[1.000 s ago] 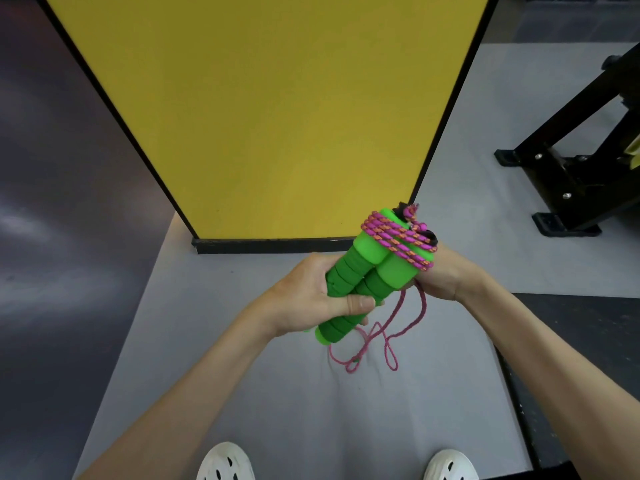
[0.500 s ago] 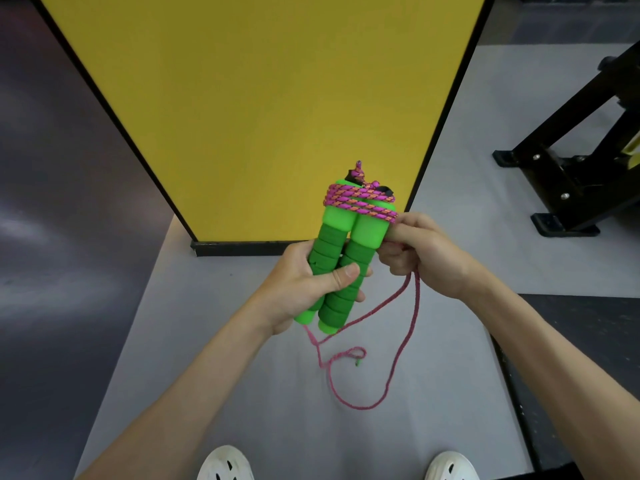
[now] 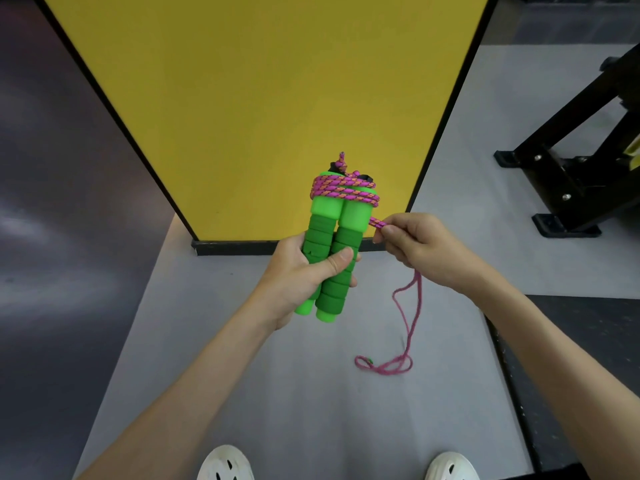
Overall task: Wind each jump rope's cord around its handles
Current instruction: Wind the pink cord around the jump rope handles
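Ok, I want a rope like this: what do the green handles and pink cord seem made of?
Green handles: probably foam, matte, with ribbed darker grip rings and smooth lighter ends. Pink cord: looks like braided textile rope, given its woven pink-and-orange pattern; the fibre cannot be told.

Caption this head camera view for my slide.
Left hand grips paired green handles; right hand pinches the partly wound pink cord.

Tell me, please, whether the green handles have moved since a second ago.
Yes. The green handles swung from leaning right to nearly upright; their tops rose and shifted left, away from the yellow panel's right edge.
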Demonstrator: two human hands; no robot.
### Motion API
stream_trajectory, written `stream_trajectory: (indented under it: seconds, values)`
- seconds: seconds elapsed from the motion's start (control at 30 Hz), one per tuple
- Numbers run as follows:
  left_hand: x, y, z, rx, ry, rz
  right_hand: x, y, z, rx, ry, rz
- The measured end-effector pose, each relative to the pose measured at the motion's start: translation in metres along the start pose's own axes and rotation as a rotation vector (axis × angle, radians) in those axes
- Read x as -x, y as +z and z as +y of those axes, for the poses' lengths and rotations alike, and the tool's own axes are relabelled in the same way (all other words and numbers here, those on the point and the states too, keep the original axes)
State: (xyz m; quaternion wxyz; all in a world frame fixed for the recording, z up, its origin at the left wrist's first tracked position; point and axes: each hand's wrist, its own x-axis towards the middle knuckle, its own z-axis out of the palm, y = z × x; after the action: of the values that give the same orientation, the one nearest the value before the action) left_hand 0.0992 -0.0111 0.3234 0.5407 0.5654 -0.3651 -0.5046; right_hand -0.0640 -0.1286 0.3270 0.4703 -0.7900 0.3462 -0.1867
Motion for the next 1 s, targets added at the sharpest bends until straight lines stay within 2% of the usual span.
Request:
stream_trajectory:
  seconds: [0.27, 0.53, 0.83, 1.0]
  values:
    - [-0.008, -0.004, -0.007, -0.160, 0.010, 0.132, -0.002, -0.011, -0.007, 0.113, -0.014, 0.103]
    - [-0.011, -0.001, -0.009, -0.276, 0.033, 0.237, -0.002, -0.005, -0.023, 0.176, -0.025, 0.084]
    - [-0.020, -0.007, -0.015, -0.740, 0.102, 0.301, 0.004, -0.002, -0.043, 0.343, -0.078, 0.019]
    - [-0.020, -0.011, -0.016, -1.025, 0.034, 0.303, 0.008, -0.001, -0.052, 0.368, -0.075, -0.048]
